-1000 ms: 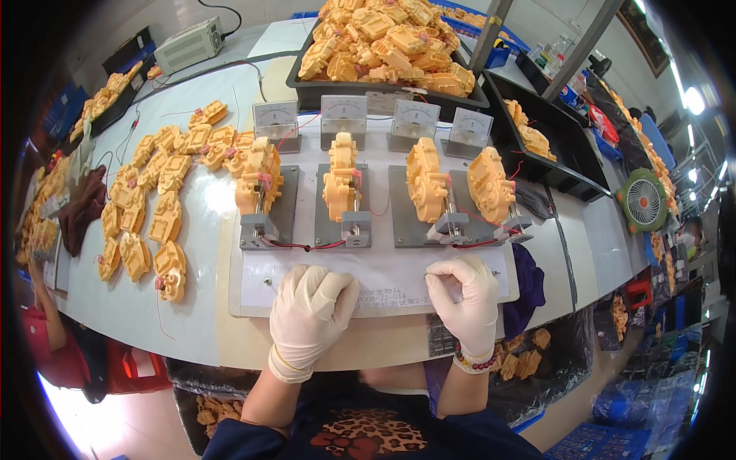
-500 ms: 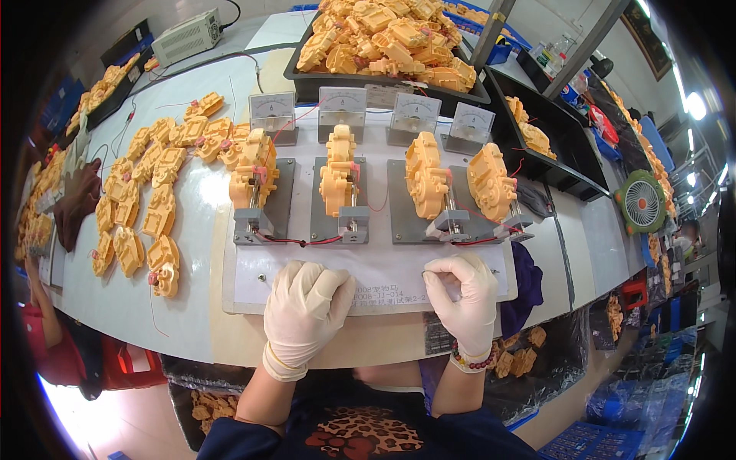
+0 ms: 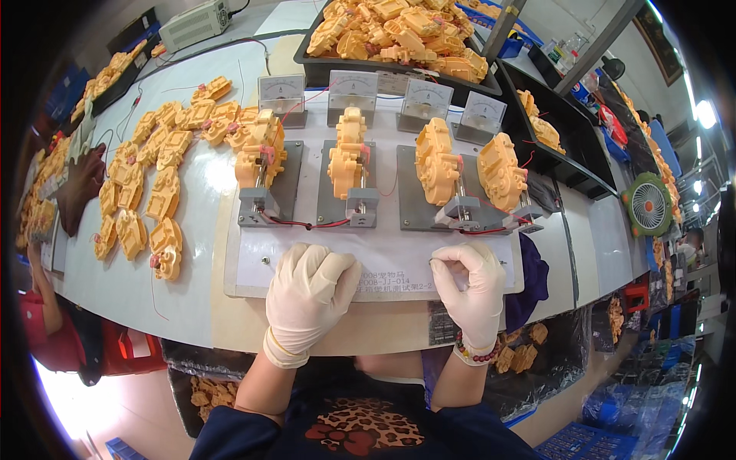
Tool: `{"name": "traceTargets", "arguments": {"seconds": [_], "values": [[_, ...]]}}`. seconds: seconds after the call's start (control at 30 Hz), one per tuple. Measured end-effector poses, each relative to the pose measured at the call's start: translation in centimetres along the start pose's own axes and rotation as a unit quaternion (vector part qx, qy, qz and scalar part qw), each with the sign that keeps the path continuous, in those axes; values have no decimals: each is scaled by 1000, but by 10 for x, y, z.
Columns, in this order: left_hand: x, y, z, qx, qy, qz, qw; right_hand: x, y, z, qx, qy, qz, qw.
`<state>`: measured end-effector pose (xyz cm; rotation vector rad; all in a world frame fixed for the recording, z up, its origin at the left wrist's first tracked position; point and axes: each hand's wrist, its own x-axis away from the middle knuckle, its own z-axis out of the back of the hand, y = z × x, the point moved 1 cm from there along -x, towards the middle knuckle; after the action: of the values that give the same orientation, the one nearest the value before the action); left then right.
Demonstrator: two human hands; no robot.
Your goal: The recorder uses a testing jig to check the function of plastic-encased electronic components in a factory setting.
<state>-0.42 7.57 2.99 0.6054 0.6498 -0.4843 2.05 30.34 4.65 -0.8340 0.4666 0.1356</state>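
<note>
My left hand, in a white glove, lies with curled fingers over the front left of a white test board. My right hand, also gloved, rests loosely closed at the board's front right, thumb and forefinger curved toward each other. Nothing shows in either hand. Behind them, yellow plastic gear housings stand upright in grey clamps: one at the left, one beside it, one right of centre and one at the right. Red and black wires run along the clamps.
Several analog meters stand behind the clamps. A black bin heaped with yellow housings is at the back, with another black tray to its right. Loose housings lie at left. A green fan stands far right.
The whole view has shifted slightly, so the bench sits a little higher and further right. Both hands keep nearly the same pose at the board's front edge. The housings remain in their clamps.
</note>
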Motion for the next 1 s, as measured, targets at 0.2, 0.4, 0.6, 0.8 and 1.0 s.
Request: {"name": "traceTargets", "arguments": {"seconds": [0.2, 0.4, 0.6, 0.8, 1.0], "values": [[-1, 0, -1, 2, 3, -3, 1000, 1, 2, 0, -1, 2, 6, 1000], [0, -1, -1, 0, -6, -3, 1000, -1, 3, 1, 24, 4, 29, 999], [0, -2, -1, 3, -2, -4, 1000, -1, 3, 1, 26, -2, 31, 999], [1, 0, 1, 4, -13, 3, 1000, 0, 2, -1, 14, 2, 19, 1000], [1, -1, 1, 2, -11, 6, 1000, -1, -1, -1, 9, 0, 10, 1000]]}}
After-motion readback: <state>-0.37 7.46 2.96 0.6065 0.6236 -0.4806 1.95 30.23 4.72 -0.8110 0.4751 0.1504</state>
